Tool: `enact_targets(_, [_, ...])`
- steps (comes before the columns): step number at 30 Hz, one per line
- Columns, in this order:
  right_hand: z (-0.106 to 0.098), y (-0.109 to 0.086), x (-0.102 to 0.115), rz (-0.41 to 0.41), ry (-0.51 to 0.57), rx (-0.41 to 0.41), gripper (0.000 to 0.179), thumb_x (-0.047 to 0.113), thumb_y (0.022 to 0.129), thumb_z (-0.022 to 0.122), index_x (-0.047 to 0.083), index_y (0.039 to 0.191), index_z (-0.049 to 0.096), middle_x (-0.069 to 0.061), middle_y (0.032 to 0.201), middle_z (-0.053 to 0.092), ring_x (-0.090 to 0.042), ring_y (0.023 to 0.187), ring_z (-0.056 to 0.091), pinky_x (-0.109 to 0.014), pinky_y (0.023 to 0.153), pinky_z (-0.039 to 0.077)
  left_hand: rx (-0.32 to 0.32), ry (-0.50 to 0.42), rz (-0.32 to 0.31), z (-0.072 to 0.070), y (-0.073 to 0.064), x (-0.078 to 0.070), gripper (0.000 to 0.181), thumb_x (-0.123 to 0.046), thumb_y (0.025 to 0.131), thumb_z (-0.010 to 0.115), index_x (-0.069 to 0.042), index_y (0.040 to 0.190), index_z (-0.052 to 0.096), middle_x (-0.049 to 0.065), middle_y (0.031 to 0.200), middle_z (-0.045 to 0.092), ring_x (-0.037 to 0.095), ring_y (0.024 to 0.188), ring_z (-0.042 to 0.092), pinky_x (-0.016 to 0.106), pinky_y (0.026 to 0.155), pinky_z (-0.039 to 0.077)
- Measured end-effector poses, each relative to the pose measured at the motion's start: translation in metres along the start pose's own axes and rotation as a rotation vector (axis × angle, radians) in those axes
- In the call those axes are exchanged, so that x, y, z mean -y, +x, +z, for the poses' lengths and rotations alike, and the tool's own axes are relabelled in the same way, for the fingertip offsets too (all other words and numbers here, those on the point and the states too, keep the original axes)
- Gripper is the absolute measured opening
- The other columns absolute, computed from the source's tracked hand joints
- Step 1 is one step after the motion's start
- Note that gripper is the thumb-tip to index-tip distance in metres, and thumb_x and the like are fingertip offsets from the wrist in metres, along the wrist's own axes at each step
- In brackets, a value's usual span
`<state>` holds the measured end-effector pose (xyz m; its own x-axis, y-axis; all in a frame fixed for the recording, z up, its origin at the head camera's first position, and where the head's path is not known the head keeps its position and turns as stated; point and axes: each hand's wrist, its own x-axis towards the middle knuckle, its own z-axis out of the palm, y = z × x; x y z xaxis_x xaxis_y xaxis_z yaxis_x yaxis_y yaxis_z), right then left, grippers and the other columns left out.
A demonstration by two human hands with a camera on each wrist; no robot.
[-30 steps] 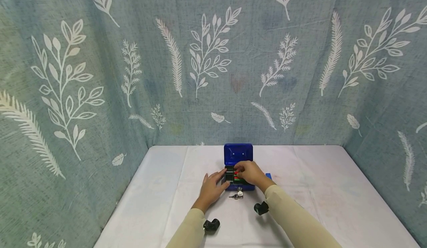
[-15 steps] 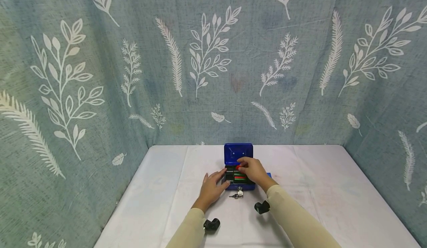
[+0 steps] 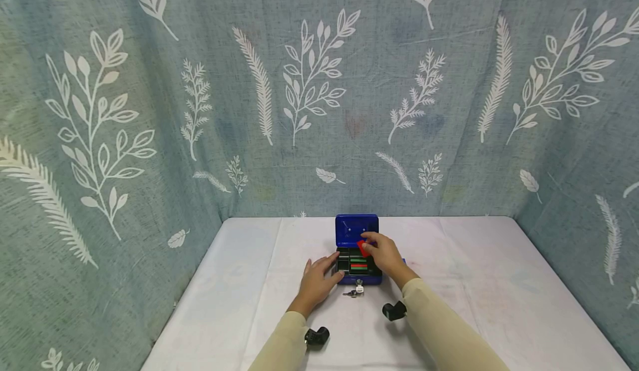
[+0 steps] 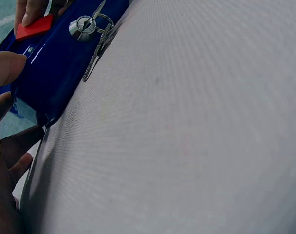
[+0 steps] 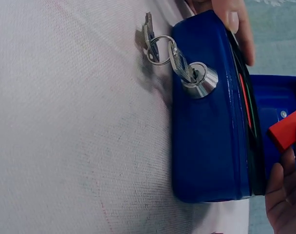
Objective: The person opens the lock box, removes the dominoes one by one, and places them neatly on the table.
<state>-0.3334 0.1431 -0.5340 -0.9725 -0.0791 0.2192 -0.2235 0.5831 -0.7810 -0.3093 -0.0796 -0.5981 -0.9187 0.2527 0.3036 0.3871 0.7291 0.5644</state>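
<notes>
A blue metal cash box sits on the table with its lid raised. Inside it is a black tray with compartments, where red and green pieces lie in the middle one. My right hand pinches a red rectangular block between thumb and fingers, above the tray and in front of the lid. My left hand rests against the box's left side, thumb at the front corner and fingers spread along the edge. A key stands in the front lock, with a second key hanging from its ring.
A white cloth covers the table. Beside the box on its right, a small blue thing shows, mostly hidden by my right hand. A patterned curtain hangs behind. Each wrist carries a black camera.
My right hand has lifted the red block out of the tray and moved up and to the right with it. The left hand has stayed at the box's side.
</notes>
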Motion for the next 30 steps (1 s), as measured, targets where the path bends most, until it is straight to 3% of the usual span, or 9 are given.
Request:
enact_targets(4, [-0.002,0.0,0.0,0.026,0.048,-0.013,0.029,0.013,0.095,0.064,0.008,0.123,0.067,-0.004,0.1,0.065,-0.022,0.094,0.059,-0.044,0.087,0.051,0.003,-0.003,-0.009,0.0,0.001,-0.001,0.058,-0.049,0.089,0.06,-0.027,0.143,0.052,-0.001,0.136,0.057,0.025,0.129,0.048,0.056,0.115,0.01])
enact_targets(14, [-0.007,-0.006,-0.001,0.08,0.273,-0.011,0.029,0.01,0.096,0.061,0.0,0.123,0.064,-0.011,0.103,0.061,-0.022,0.085,0.059,-0.035,0.065,0.056,-0.007,-0.007,0.002,-0.001,0.001,-0.003,0.058,-0.047,0.089,0.061,-0.024,0.142,0.053,0.003,0.135,0.058,0.028,0.127,0.049,0.058,0.115,0.013])
enact_targets(25, [-0.012,-0.004,-0.009,0.216,0.505,0.015,0.034,0.013,0.096,0.062,-0.001,0.128,0.061,-0.014,0.11,0.063,-0.021,0.087,0.062,-0.04,0.074,0.057,-0.006,-0.005,-0.006,-0.002,0.0,-0.004,0.058,-0.048,0.09,0.06,-0.025,0.142,0.052,0.002,0.136,0.058,0.026,0.129,0.048,0.057,0.115,0.011])
enact_targets(30, [-0.014,-0.007,-0.012,0.298,0.602,0.039,0.033,0.01,0.094,0.064,-0.002,0.124,0.062,-0.013,0.107,0.065,-0.021,0.083,0.064,-0.035,0.069,0.059,0.007,-0.008,-0.019,-0.002,-0.001,-0.004,0.059,-0.048,0.089,0.06,-0.025,0.143,0.052,0.0,0.136,0.057,0.026,0.129,0.048,0.056,0.115,0.01])
